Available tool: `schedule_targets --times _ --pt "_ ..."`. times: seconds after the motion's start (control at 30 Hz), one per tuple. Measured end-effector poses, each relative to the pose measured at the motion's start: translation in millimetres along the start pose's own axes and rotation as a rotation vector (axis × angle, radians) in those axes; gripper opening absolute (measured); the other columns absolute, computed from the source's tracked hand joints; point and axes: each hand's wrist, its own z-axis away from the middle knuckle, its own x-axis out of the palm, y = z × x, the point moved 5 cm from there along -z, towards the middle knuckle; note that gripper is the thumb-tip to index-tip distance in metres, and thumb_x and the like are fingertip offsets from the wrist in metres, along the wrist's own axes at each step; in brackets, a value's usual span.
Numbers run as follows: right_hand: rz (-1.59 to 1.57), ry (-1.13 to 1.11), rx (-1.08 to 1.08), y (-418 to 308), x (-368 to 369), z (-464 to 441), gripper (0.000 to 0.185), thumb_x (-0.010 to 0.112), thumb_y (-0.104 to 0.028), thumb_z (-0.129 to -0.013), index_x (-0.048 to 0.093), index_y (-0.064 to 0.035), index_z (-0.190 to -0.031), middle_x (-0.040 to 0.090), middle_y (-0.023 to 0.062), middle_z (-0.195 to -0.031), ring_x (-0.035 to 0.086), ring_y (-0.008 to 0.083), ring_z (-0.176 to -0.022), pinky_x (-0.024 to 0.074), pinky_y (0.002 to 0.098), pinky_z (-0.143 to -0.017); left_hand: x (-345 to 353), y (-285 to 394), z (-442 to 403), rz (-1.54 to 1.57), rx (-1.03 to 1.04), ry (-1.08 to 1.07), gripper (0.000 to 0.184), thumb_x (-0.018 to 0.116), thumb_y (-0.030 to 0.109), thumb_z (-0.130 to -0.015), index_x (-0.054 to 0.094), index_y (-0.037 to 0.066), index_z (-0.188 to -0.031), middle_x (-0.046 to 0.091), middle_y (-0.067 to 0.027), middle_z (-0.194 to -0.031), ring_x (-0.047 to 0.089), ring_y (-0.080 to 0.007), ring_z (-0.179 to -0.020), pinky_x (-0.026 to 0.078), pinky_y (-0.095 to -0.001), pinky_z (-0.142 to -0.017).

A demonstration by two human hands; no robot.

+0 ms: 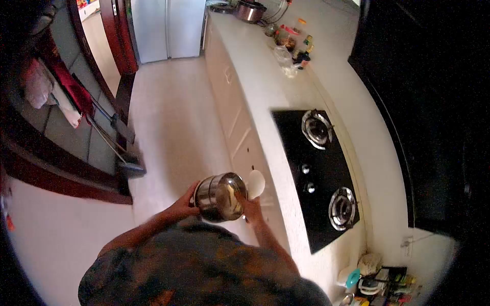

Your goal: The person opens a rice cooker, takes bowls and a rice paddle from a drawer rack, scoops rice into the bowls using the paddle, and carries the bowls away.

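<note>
A shiny metal pot point(220, 198) is held in front of my body, tilted so that its round face shows. My left hand point(190, 203) grips it at the left side, fingers wrapped round the wall. On the opposite side, my right hand point(249, 208) is closed at the pot's right edge. Just above that hand is a white rounded piece point(256, 184), like a small bowl or scoop. Whether my right hand holds the white piece too, I cannot tell. The pot's contents cannot be made out.
A pale counter point(255, 94) runs along the right, with a black two-burner gas hob point(314, 168) set in it. Jars and bottles point(293, 43) stand farther back, near a cooker point(250, 11). Long-handled tools point(109, 140) lean at left. A fridge point(166, 30) stands at the far end.
</note>
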Motion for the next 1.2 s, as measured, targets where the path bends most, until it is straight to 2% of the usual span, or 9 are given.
schedule_targets --times 0.17,0.27,0.33,0.47,0.77,0.87,0.93,1.13,1.2 --pt "-0.015 0.015 -0.005 -19 44 -78 0.032 0.064 -0.014 -0.078 0.054 -0.0003 -0.105 0.061 0.0037 -0.089 0.055 0.0125 -0.075 0.0454 0.0268 -0.063 -69 4 -52 0.095 -0.004 -0.026 0.099 0.067 0.017 -0.065 0.002 0.014 -0.139 0.017 -0.0161 -0.139 0.026 -0.0283 -0.125 0.03 -0.0415 -0.099" --pt "0.138 -0.062 -0.006 -35 65 -142 0.048 0.062 -0.005 -0.076 0.042 -0.0026 -0.12 0.056 0.0075 -0.103 0.055 0.0184 -0.092 0.0457 0.0322 -0.078 -107 23 -87 0.141 0.011 0.008 0.1 0.068 0.03 -0.065 0.002 0.014 -0.139 0.016 -0.0155 -0.139 0.027 -0.0267 -0.124 0.03 -0.0425 -0.098" --pt "0.423 -0.086 0.137 -35 76 -186 0.032 0.064 -0.012 -0.076 0.055 -0.001 -0.105 0.06 0.0057 -0.092 0.056 0.0162 -0.085 0.0464 0.0308 -0.074 -140 21 -119 0.196 0.023 0.049 0.096 0.066 0.035 -0.069 0.004 0.013 -0.139 0.022 -0.0153 -0.136 0.032 -0.0255 -0.121 0.034 -0.042 -0.095" --pt "0.247 -0.222 0.084 -52 120 -283 0.024 0.066 -0.018 -0.075 0.061 0.0004 -0.09 0.061 0.0046 -0.084 0.056 0.0138 -0.08 0.0461 0.0288 -0.068 -199 56 -179 0.222 0.187 0.191 0.086 0.063 0.049 -0.072 0.017 0.012 -0.135 0.04 -0.0107 -0.124 0.044 -0.0239 -0.111 0.043 -0.0382 -0.086" --pt "0.667 -0.579 -0.146 -110 243 -489 0.027 0.059 -0.021 -0.077 0.059 0.0039 -0.088 0.061 0.0054 -0.08 0.053 0.0132 -0.073 0.044 0.0297 -0.063 -326 158 -272 0.261 0.231 0.521 0.083 0.063 0.045 -0.073 0.02 0.009 -0.134 0.037 -0.0106 -0.127 0.04 -0.023 -0.115 0.039 -0.0372 -0.091" --pt "0.499 -0.543 0.005 -127 273 -541 0.026 0.058 -0.019 -0.078 0.059 0.0045 -0.091 0.062 0.0066 -0.081 0.054 0.0137 -0.073 0.0443 0.0306 -0.064 -360 203 -305 0.356 0.23 0.523 0.084 0.063 0.045 -0.073 0.019 0.008 -0.134 0.035 -0.0111 -0.129 0.034 -0.0243 -0.12 0.031 -0.0378 -0.098" --pt "0.66 -0.529 -0.133 -124 288 -590 0.027 0.058 -0.019 -0.079 0.058 0.0039 -0.093 0.062 0.0066 -0.082 0.054 0.0139 -0.075 0.0444 0.0307 -0.065 -397 226 -343 0.334 0.213 0.499 0.084 0.063 0.045 -0.073 0.019 0.008 -0.134 0.035 -0.0112 -0.129 0.035 -0.0245 -0.12 0.031 -0.0379 -0.098" --pt "0.524 -0.231 0.011 -153 307 -701 0.03 0.061 -0.02 -0.077 0.058 0.0056 -0.092 0.061 0.0091 -0.085 0.054 0.015 -0.075 0.0448 0.0302 -0.065 -499 288 -444 0.212 0.147 0.302 0.084 0.063 0.045 -0.073 0.019 0.008 -0.135 0.035 -0.0119 -0.128 0.036 -0.0255 -0.118 0.034 -0.0388 -0.095" --pt "0.544 -0.043 0.265 -180 304 -729 0.028 0.064 -0.019 -0.074 0.059 0.0011 -0.094 0.06 0.0074 -0.083 0.055 0.0155 -0.073 0.0451 0.0299 -0.061 -527 316 -484 0.171 0.165 0.233 0.084 0.063 0.045 -0.073 0.019 0.009 -0.135 0.035 -0.0124 -0.128 0.037 -0.026 -0.117 0.035 -0.0394 -0.094"
